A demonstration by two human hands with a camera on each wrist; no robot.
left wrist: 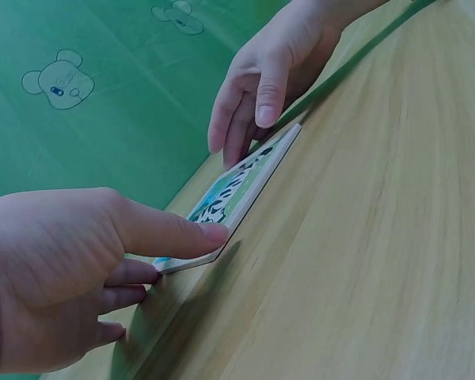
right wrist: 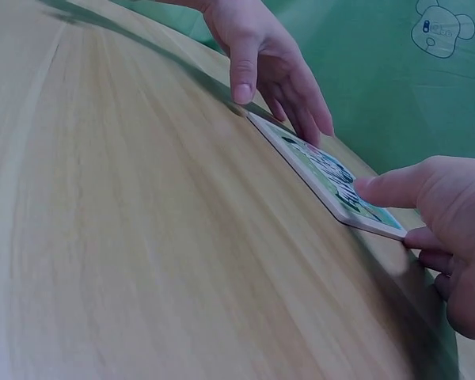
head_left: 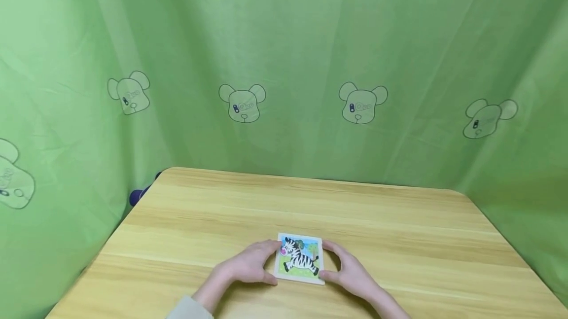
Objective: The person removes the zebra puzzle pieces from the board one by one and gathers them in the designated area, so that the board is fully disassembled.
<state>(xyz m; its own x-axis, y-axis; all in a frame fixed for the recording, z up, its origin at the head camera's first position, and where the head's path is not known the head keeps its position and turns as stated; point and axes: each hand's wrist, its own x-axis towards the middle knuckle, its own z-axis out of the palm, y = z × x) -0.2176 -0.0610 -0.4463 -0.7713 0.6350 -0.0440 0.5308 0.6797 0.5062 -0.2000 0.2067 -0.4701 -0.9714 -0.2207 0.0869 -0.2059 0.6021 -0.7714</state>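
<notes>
A small square zebra puzzle board (head_left: 300,263) with a pale rim lies on the wooden table, a striped zebra on green grass on its face. From the left side my left hand (head_left: 253,263) holds its edge, fingers toward the far corner and thumb by the near one. On the opposite side my right hand (head_left: 348,269) holds the right edge in the same way. In the left wrist view the left thumb (left wrist: 214,232) reaches over the board's rim. The right thumb (right wrist: 370,188) overlaps the board in the right wrist view. The board's underside is hidden.
The light wooden table (head_left: 377,210) has rounded far corners. Green curtains (head_left: 301,23) printed with bear heads hang behind it and on both sides. A dark purple object (head_left: 135,196) shows past the table's left edge.
</notes>
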